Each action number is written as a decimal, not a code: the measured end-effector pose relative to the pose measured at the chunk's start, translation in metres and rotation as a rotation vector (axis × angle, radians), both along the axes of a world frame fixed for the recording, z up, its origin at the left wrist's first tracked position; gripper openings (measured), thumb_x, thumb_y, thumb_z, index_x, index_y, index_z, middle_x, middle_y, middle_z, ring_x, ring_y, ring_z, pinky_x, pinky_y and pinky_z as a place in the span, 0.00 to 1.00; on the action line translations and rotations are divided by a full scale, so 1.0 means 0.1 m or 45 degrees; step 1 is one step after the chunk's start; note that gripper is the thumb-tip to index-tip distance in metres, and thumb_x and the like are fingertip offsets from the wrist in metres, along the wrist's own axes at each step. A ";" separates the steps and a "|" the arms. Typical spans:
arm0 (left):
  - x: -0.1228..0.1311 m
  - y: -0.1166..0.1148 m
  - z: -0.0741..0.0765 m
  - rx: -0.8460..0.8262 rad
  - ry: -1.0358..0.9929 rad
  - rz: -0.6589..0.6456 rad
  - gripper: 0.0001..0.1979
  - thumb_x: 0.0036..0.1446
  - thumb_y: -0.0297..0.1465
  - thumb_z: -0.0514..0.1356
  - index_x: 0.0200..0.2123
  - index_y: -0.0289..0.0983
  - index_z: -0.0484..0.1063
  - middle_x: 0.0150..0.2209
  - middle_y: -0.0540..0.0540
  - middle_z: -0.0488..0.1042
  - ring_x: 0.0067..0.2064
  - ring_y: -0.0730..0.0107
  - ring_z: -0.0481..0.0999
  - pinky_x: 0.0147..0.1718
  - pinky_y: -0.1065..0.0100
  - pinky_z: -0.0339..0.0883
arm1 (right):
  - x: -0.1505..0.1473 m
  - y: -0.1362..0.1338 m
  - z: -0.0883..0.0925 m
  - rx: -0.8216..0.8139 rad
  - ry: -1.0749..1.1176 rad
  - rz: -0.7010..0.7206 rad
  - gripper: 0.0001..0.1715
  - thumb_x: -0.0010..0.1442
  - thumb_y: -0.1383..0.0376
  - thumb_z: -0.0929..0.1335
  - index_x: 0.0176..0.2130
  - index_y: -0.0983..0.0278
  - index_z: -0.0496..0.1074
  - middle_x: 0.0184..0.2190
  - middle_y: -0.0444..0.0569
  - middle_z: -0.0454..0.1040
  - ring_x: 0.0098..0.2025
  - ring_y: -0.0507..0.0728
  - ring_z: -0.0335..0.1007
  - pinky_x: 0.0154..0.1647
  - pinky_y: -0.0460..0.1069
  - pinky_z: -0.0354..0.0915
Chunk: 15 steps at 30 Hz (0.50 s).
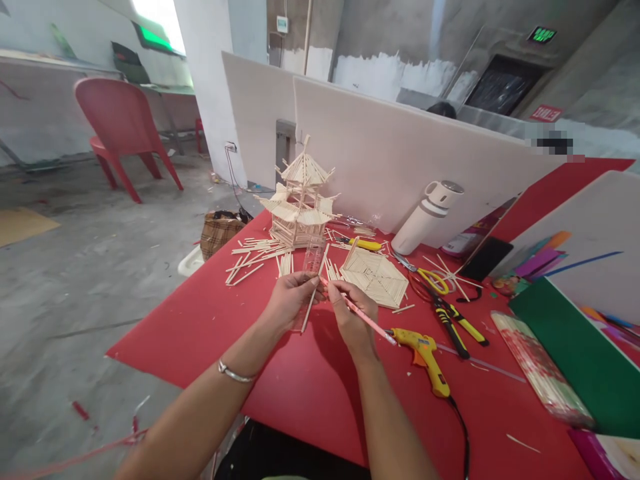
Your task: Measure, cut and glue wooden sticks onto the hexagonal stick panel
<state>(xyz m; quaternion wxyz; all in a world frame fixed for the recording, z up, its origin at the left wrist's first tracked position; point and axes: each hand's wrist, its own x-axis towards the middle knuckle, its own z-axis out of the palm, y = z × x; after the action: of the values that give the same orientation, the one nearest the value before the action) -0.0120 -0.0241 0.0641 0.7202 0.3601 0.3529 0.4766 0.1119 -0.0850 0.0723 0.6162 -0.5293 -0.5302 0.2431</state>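
My left hand (289, 299) pinches a thin wooden stick (309, 312) together with a clear ruler (314, 252), both slanting away from me. In my right hand (355, 320) is a pink pencil (371, 323), its front end close to the stick by my left fingertips. Just beyond my hands stands a small pagoda model (304, 207) built of sticks. A flat polygonal stick panel (375, 277) lies to the right of it. Loose sticks (255, 253) are scattered left of the ruler. My fingers partly hide the stick and ruler.
A yellow glue gun (423, 357) with a black cord lies right of my hands on the red table (200, 333). Near it are yellow-black pliers (453, 323) and scissors (433, 280). A white bottle (425, 217) stands behind, and a packet of sticks (540, 367) lies farther right.
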 end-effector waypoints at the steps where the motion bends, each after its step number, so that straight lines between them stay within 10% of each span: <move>1: 0.01 -0.01 0.00 0.015 0.014 -0.004 0.16 0.40 0.36 0.74 0.29 0.32 0.77 0.23 0.46 0.77 0.24 0.71 0.75 0.27 0.70 0.68 | 0.00 0.00 -0.01 -0.009 0.021 0.010 0.11 0.62 0.59 0.69 0.39 0.63 0.79 0.34 0.49 0.81 0.34 0.56 0.78 0.37 0.49 0.74; 15: 0.04 0.00 -0.02 0.132 0.121 0.032 0.15 0.39 0.37 0.73 0.26 0.32 0.77 0.23 0.47 0.77 0.24 0.73 0.75 0.27 0.71 0.70 | 0.04 0.04 -0.06 -0.066 0.036 -0.016 0.11 0.60 0.58 0.69 0.36 0.63 0.78 0.30 0.46 0.81 0.30 0.54 0.77 0.34 0.48 0.73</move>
<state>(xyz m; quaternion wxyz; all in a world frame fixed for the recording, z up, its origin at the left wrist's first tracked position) -0.0077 -0.0245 0.0617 0.6769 0.4147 0.3661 0.4856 0.1155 -0.0815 0.0660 0.6112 -0.5449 -0.5117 0.2603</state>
